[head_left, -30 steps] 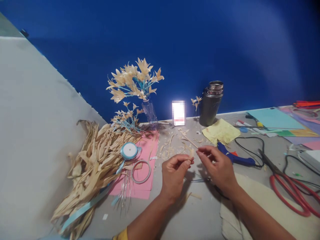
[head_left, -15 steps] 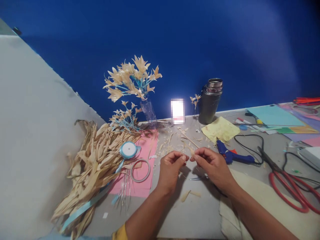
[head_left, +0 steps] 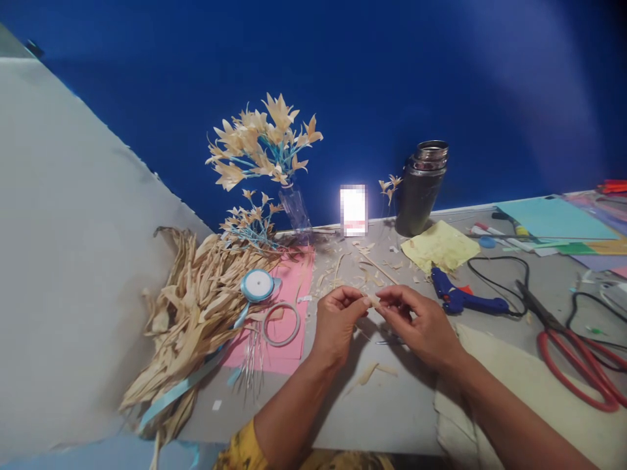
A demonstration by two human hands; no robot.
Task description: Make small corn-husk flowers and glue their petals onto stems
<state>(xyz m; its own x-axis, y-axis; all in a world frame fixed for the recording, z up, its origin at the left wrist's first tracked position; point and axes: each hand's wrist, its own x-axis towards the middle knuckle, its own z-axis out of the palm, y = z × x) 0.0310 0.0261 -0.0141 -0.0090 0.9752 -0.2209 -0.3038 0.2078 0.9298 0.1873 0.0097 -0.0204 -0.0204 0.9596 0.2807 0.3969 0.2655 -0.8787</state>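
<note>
Hands close together over table (head_left: 372, 421). Left hand (head_left: 339, 326) pinches pale husk piece (head_left: 373, 302) with thumb and forefinger; right hand (head_left: 417, 324), fingers drawn narrow, at piece's other side — firm grip or light touch, cannot tell. Light fingertip pressure best: thin husk likely splits if forced. Steady work suits piece this small. Mind blue glue gun (head_left: 473, 303) beyond right hand — nozzle may be hot.

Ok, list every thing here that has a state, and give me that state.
Left hand: pinched
Right hand: pinched
Pale piece: between both hands' fingertips
Flask: upright, uncapped
Glue gun: lying down, unheld
Red-handled scissors: lying down, unheld
Ribbon spool: partly unwound
Yellow paper: creased
Clear bottle: holding flowers
</note>
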